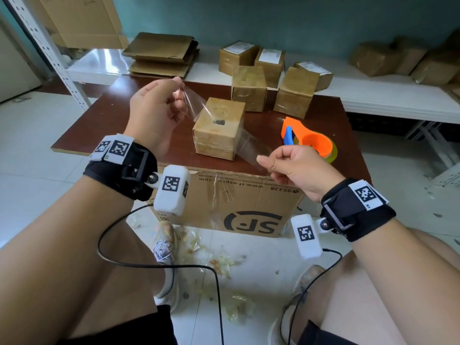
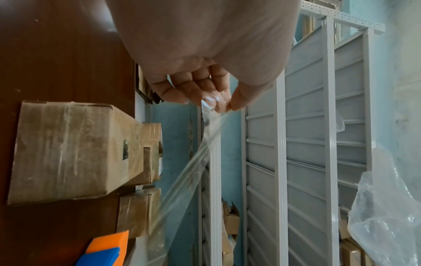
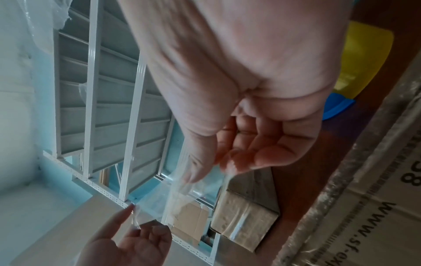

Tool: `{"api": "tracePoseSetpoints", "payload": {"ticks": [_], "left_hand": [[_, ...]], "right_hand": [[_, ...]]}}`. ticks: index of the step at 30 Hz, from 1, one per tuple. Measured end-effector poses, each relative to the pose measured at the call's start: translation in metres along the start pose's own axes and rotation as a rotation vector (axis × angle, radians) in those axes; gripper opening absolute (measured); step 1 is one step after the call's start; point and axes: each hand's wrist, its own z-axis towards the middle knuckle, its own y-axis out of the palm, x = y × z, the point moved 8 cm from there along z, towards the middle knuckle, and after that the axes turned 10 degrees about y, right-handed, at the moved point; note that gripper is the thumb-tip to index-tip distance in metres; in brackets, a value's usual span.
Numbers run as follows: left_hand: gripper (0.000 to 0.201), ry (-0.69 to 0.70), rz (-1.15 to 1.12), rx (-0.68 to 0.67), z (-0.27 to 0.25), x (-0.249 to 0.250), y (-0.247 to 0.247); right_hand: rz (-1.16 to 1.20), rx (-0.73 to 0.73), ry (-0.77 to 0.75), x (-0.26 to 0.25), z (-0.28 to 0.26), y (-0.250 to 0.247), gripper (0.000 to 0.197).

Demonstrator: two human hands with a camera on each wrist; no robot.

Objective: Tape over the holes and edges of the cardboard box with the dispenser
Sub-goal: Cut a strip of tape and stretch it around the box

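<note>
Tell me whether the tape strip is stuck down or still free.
Free. The tape strip hangs stretched above the cardboard box, pinched at its ends by the left hand and right hand.

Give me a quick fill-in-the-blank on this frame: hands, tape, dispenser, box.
1. The strip of clear tape is stretched between the left hand and the ____ hand.
2. The orange dispenser lies on the ____, held by neither hand.
3. The small cardboard box under the strip has a dark ____ in its top face.
4. The right hand ____ one end of the strip between thumb and fingers.

Missing words: right; table; hole; pinches
</note>
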Motion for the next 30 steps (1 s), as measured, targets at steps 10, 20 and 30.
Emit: {"api": "tracePoseSetpoints", "payload": {"ticks": [10,20,30], "left_hand": [[0.004,-0.077,0.205,0.072,0.056,-0.021,-0.028],[0.013,-0.340,0.261,0.146,0.102,-0.079,-0.054],[0.017,-0.431,0.215,0.169,0.125,-0.101,-0.062]], "right_hand": [[0.271,0.095,-0.027,-0.026,0.035,-0.010,0.019],[0.363,0.214,0.064,-0.034,0.084,-0.017,0.025],[0.335,0.272,0.111,-0.024,0.114,-0.013,0.029]]}}
